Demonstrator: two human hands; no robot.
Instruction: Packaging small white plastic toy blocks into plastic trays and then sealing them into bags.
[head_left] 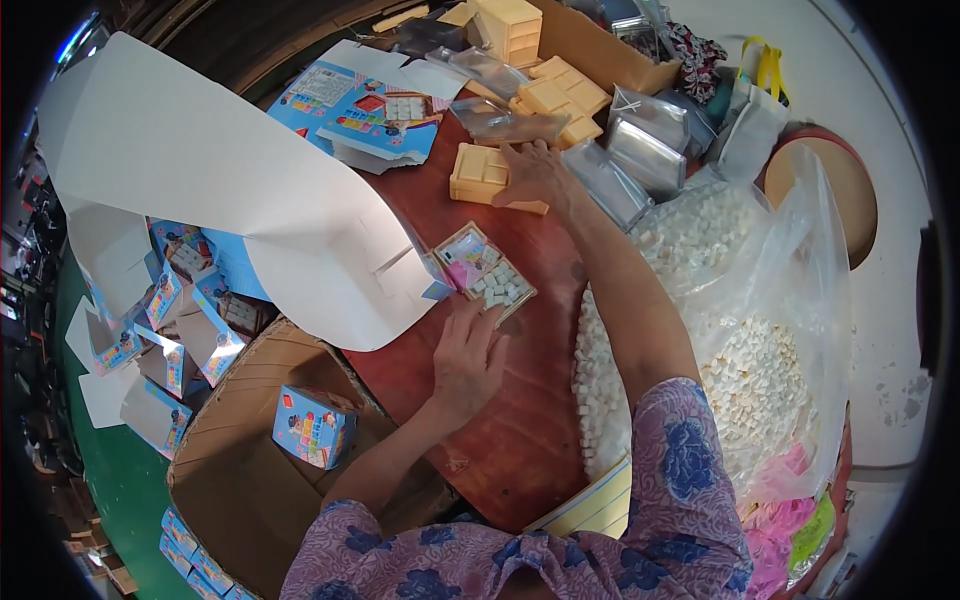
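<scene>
On the red table, a small tan-rimmed tray (484, 268) holds white cubes in its near part and a pink-printed packet in its far part. My left hand (470, 352) lies against the tray's near edge, fingers stretched out and touching it. Farther off, my right hand (535, 178) grips the right end of a pale yellow compartment tray (478, 170), thumb on the near side and fingers beyond. What its fingertips press on is partly hidden. A large white card sheet (320, 235) curves across the left, its edge close to the filled tray.
An open cardboard box (250, 470) at lower left contains a blue printed carton (312, 428). Flattened blue cartons (365, 110), yellow trays (565, 95) and clear plastic sleeves (645, 150) crowd the far side. A big clear bag (765, 370) of white cubes lies at right.
</scene>
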